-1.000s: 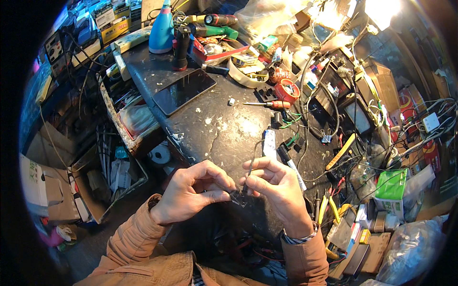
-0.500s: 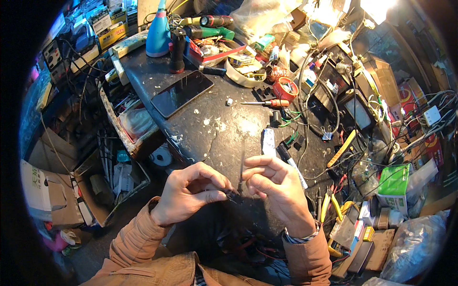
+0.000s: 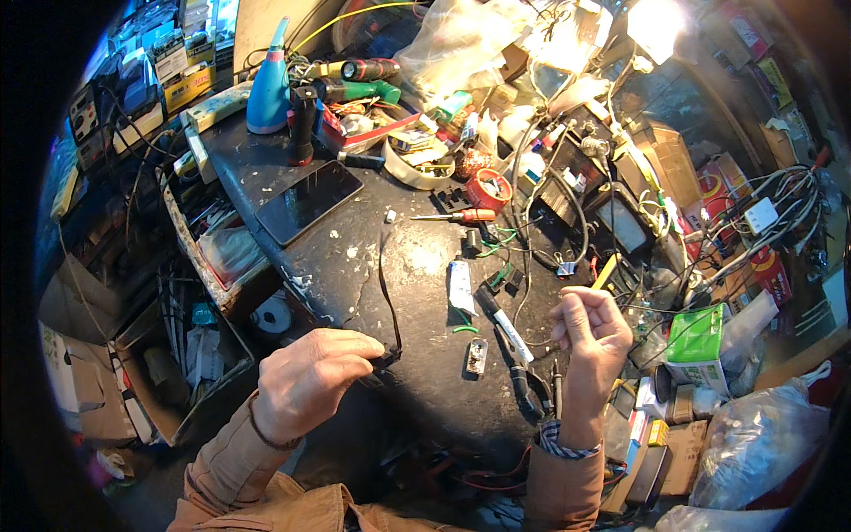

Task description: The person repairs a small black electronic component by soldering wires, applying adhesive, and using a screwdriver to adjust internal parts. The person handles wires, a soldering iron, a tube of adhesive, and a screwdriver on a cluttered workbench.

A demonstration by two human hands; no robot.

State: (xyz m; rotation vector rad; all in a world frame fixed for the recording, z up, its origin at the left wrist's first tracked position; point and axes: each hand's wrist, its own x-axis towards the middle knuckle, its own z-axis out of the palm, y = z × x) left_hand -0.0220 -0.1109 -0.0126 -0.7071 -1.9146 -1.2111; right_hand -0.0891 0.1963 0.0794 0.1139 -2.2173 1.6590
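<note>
My left hand (image 3: 324, 377) is closed in a pinch on a small black part (image 3: 387, 356), held over the near side of the dark bench. From that part a thin black strip (image 3: 386, 288), like a flat cable, rises and curves. My right hand (image 3: 592, 328) is raised apart from it, at the bench's right side, with curled fingers; whatever lies inside them, if anything, is hidden. Just behind that hand shows a yellow strip-shaped thing (image 3: 605, 272). Between the hands lie a small metal-and-white piece (image 3: 476, 357), a white tube (image 3: 460, 286) and a white-and-black marker-like stick (image 3: 507, 330).
A black phone (image 3: 310, 202), a red-handled screwdriver (image 3: 456, 216) and a red tape roll (image 3: 488, 189) lie farther back. A blue squeeze bottle (image 3: 269, 89) stands at the far left. Cables and a green-and-white box (image 3: 696, 346) crowd the right. An open carton (image 3: 182, 390) sits lower left.
My right hand has moved right, away from my left hand. My left hand keeps the black part and has turned, palm down. The whole view has shifted, so bench things appear farther left.
</note>
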